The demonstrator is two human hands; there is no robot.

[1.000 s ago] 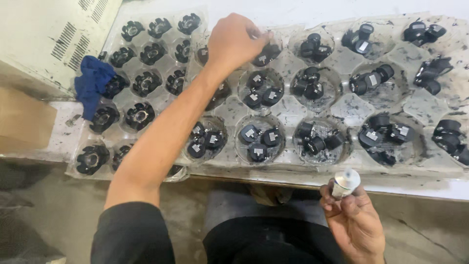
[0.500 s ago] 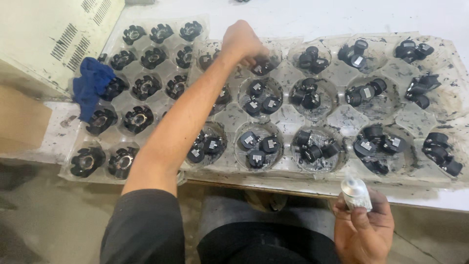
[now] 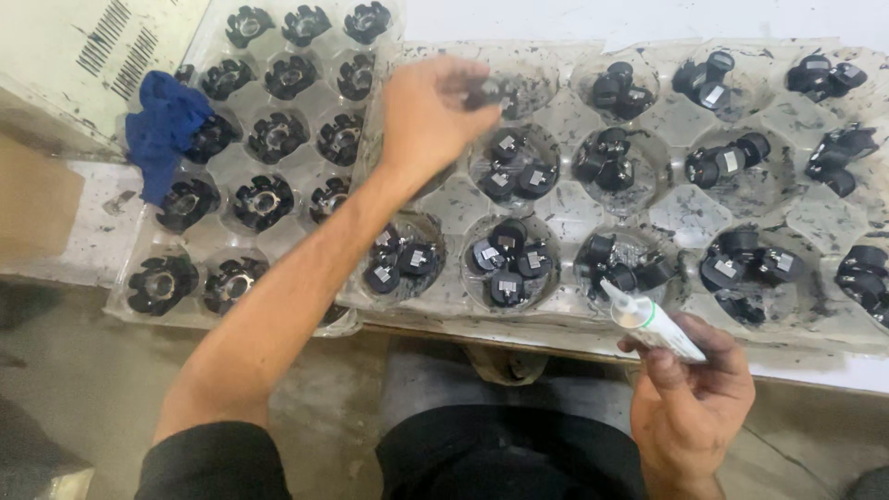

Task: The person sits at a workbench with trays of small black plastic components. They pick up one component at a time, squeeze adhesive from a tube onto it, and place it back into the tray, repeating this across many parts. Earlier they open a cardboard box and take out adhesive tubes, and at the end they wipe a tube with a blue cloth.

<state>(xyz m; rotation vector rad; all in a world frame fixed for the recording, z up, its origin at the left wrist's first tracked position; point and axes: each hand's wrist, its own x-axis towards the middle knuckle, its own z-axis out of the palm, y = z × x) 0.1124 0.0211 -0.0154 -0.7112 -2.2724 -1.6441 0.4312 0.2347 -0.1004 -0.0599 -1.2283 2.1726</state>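
Head view — your left hand (image 3: 428, 116) pinches a small black part (image 3: 488, 93) over the clear cupped tray (image 3: 681, 218); your right hand (image 3: 690, 398) grips a white glue tube (image 3: 653, 321) — nozzle up.

A small black part (image 3: 488, 92) sits pinched over the tray's top row; a white tube (image 3: 654, 322) tilts nozzle-up.

left hand (image 3: 428, 109) pinches black part (image 3: 488, 91); right hand (image 3: 690, 396) holds tube (image 3: 651, 320).
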